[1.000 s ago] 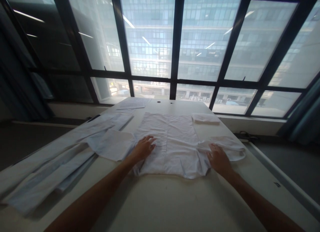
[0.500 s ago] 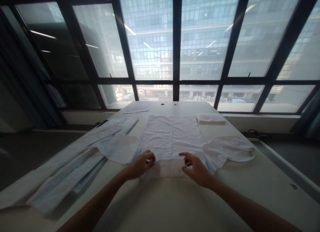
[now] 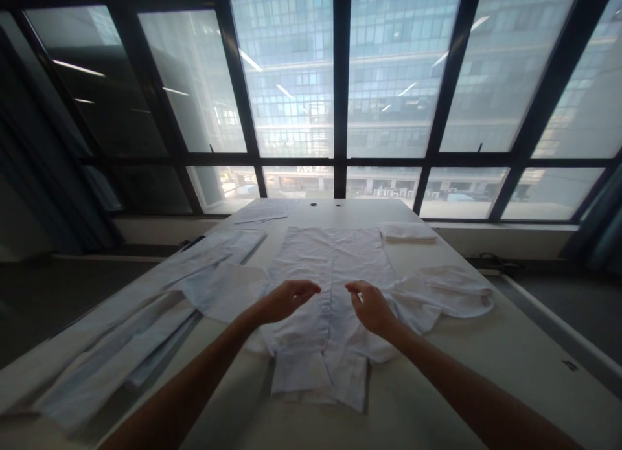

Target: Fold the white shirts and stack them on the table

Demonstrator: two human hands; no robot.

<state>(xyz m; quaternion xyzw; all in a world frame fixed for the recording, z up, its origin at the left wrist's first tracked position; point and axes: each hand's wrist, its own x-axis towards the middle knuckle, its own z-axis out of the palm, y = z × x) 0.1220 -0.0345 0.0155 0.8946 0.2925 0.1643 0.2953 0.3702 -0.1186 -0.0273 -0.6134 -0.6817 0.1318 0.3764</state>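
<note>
A white long-sleeved shirt [image 3: 304, 249] lies front up on the table, its hem toward the window and its collar [image 3: 301, 372] toward me. A buttoned placket [image 3: 326, 307] runs down its middle. My left hand [image 3: 286, 299] is over the chest left of the placket, fingers stretched toward the middle, a small gap between thumb and fingers. On the other side of the placket, my right hand [image 3: 370, 305] has its index finger extended and thumb apart. I see no cloth held in either hand. The collar's two flaps lie spread on the tabletop.
More white garments [image 3: 131, 333] lie in a long pile along the table's left side. A folded white cloth stack [image 3: 407, 234] sits at the far right, and a flat white sheet [image 3: 265, 212] at the far left. Large windows [image 3: 291, 81] stand beyond the white table [image 3: 451, 366].
Both hands have let go of the shirt's collar and moved up over the chest. The collar, raised and pinched before, now lies folded down toward me, uncovering the buttons.
</note>
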